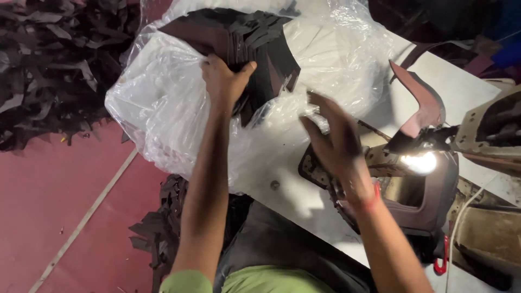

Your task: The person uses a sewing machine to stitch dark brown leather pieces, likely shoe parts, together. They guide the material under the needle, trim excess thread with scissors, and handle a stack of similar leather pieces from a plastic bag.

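the left hand (225,81) clamps a stack of dark cut pieces (244,40) inside the clear plastic bag (163,103) at the table's (467,87) far left edge. the right hand (334,138), fingers spread and empty, hovers beside the bag; judging by this, the stack is being bagged, and steadying the bag's mouth seems next.

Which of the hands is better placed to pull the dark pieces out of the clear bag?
Probably the left hand: it already grips the dark pieces inside the plastic bag. The right hand hovers open, empty.

The left hand (223,81) grips a stack of dark cut pieces (244,43) inside a clear plastic bag (163,103). Just right of that grip, the right hand (334,138) hovers, fingers spread.
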